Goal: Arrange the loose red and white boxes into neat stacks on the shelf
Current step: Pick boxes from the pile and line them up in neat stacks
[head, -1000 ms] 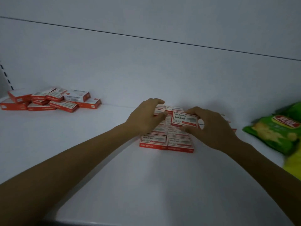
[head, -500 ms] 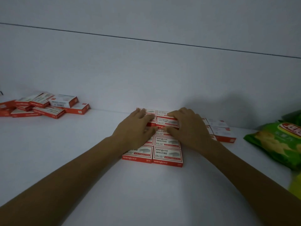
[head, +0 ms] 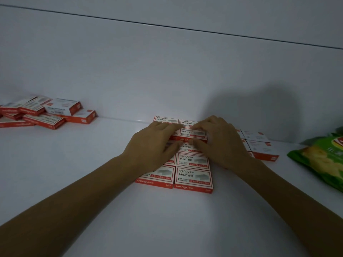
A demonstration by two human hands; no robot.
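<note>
Entry: shelf (head: 78, 164), head view only, light dim.

The squared block of staple boxes (head: 193, 178) lies flat at mid-shelf, two columns running back to the wall, labels up. One upper staple box (head: 194, 133) sits on top of the block, in its right column near the back.

Left hand (head: 154, 145): fingers nearly straight and lying flat on the left column, tips touching the upper box's left end. It holds nothing.

Right hand (head: 220, 143): fingers curled over the upper box's top, thumb against its red near face. We read this as a light pinch; the far side is hidden.

Key relation: the upper box lies between the two hands with its long axis left to right, parallel to the boxes under it. Its edges look close to flush, so we judge only a small squaring nudge remains.

The loose pile (head: 46, 112) lies well apart to the left against the wall, with boxes tilted and overlapping. The left hand is the nearer one to it, so we expect that hand to fetch next.

Right of the block: a few white-topped boxes (head: 259, 145), and beyond them a green crisp bag (head: 319, 160).
</note>
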